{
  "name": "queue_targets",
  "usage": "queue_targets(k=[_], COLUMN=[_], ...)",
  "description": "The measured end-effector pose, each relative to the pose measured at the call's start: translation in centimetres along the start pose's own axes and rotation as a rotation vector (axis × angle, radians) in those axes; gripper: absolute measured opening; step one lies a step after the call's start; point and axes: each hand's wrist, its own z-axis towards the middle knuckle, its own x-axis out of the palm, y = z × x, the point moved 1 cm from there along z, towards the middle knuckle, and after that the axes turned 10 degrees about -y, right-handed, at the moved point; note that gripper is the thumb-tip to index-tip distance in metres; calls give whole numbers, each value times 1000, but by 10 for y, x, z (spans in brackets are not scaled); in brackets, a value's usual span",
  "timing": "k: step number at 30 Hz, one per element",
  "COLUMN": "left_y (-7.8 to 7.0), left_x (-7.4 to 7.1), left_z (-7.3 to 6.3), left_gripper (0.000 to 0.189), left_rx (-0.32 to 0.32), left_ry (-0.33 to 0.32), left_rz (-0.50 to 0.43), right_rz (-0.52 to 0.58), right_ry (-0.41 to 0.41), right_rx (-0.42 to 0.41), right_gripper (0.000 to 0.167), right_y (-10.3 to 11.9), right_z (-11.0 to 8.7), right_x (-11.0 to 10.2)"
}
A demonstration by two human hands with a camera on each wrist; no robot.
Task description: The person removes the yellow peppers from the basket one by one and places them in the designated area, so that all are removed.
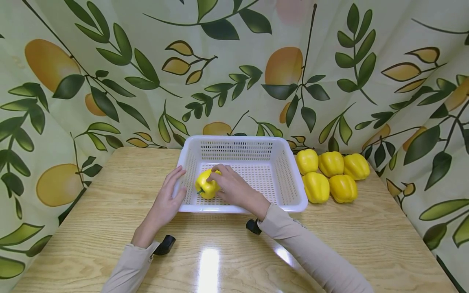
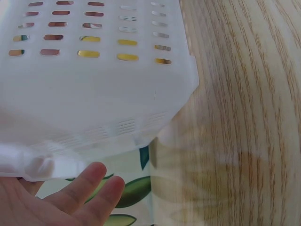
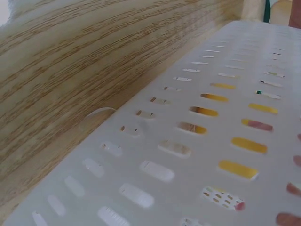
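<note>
A yellow bell pepper (image 1: pixel 206 186) with a green stem lies in the left part of a white slotted plastic basket (image 1: pixel 298 195). My right hand (image 1: pixel 234 187) reaches over the basket's near rim and grips this pepper, fingers across its top and right side. At the basket's left rim rests my left hand (image 1: pixel 167 199), its fingers extended along the edge. The left wrist view shows straight fingers of the left hand (image 2: pixel 89 197) below the basket rim (image 2: pixel 61 172). Through the slotted wall (image 3: pixel 188 150) in the right wrist view, yellow and bits of skin show; the grip itself is hidden.
Several more yellow bell peppers (image 1: pixel 331 163) stand in two rows on the wooden table (image 1: pixel 110 203), right beside the basket. A leaf-and-fruit patterned cloth (image 1: pixel 234 53) hangs behind the table. Black wrist devices (image 1: pixel 165 245) sit below the sleeves.
</note>
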Motion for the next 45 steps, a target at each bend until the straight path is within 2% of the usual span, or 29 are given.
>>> queue_targets(k=[7, 16, 22, 26, 30, 35, 45], left_y=[0, 0, 0, 1, 0, 1, 1], left_x=[0, 0, 0, 0, 0, 1, 0], left_z=[0, -1, -1, -1, -1, -1, -1], left_gripper=[52, 52, 52, 52, 51, 52, 52], left_rx=[2, 2, -1, 2, 1, 3, 10], left_ry=[-1, 3, 0, -3, -2, -3, -7], left_rz=[-6, 9, 5, -3, -4, 2, -4], right_rz=[60, 80, 114, 142, 156, 122, 121], right_ry=[38, 137, 119, 143, 170, 189, 192], right_rx=[-4, 73, 69, 84, 113, 111, 152], right_gripper=[40, 48, 47, 46, 56, 73, 74], right_y=[-1, -2, -3, -4, -3, -2, -3], right_z=[1, 1, 0, -1, 0, 0, -1], right_x=[1, 2, 3, 3, 3, 4, 5])
